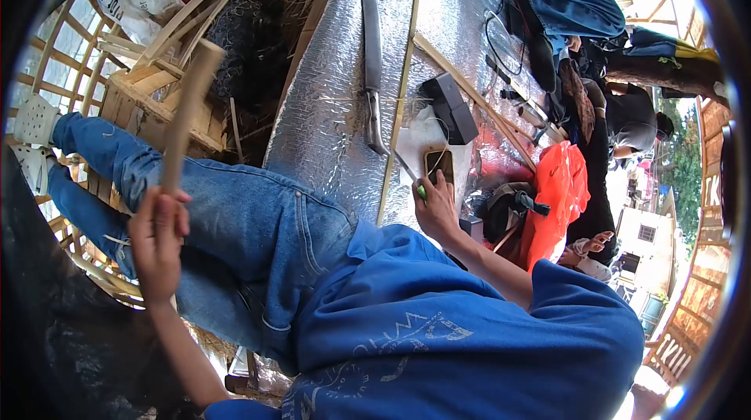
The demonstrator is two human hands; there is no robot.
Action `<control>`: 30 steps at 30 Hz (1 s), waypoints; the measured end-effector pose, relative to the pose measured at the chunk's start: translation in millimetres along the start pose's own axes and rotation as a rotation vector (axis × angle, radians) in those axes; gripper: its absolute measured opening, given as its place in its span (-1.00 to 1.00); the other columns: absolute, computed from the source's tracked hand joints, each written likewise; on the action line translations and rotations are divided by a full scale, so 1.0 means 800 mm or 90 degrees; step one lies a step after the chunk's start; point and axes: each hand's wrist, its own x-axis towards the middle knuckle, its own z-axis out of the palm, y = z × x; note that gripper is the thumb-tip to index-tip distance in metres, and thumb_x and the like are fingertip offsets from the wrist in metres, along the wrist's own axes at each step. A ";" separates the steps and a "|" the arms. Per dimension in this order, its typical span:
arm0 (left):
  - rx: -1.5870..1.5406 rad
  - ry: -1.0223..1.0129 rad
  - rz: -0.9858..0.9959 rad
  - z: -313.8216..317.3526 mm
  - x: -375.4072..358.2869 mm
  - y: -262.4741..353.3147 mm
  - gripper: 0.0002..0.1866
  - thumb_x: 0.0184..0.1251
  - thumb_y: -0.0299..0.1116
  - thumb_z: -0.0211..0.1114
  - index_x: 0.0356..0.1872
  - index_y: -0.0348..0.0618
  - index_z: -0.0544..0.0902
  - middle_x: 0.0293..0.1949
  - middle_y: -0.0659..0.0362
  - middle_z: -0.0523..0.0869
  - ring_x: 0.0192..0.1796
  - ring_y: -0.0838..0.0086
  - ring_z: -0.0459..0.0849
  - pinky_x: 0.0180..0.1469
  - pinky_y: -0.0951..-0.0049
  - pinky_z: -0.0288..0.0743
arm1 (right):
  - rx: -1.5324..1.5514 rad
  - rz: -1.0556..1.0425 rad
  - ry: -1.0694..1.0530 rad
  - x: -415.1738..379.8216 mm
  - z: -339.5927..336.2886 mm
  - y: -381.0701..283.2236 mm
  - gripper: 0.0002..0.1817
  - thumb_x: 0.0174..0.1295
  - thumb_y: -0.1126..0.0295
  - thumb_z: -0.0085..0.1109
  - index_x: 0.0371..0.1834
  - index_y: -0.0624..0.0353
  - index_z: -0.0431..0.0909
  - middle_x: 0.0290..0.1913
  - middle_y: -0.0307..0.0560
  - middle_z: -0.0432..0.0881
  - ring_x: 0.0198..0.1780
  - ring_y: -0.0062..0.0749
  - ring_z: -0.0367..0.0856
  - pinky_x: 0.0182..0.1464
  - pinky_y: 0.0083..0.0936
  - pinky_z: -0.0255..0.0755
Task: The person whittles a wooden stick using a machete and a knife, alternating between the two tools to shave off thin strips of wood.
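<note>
My left hand (159,236) is closed around the lower end of a wooden stick (188,107), raised over my jeans. My right hand (439,202) grips a small knife (407,167); its green handle shows at the fingers and its thin blade points up and left. A smartphone (440,162) lies beside that hand's fingertips, on a white sheet (420,132). To the left of the sheet rests a large machete (371,60), flat on the silver foil surface (328,131). Next to the phone sits a black box (451,107).
Long wooden strips (479,99) cross the foil. A red plastic bag (562,185) and dark cloth lie at right. Several other people are nearby, one in a denim jacket (567,1). At left stand a wooden crate (152,103) and split sticks.
</note>
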 end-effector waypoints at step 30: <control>-0.268 -0.073 -0.172 0.064 0.017 0.031 -0.75 0.51 -0.15 0.01 -0.24 -0.08 0.52 -0.60 0.41 0.35 -0.67 0.82 0.18 -0.69 0.73 -0.02 | 0.907 -0.384 -0.036 0.026 -0.058 -0.331 -0.77 0.30 0.35 0.17 -0.11 0.28 0.49 -0.48 -0.23 0.55 -0.42 -0.68 0.46 -0.40 -0.64 0.34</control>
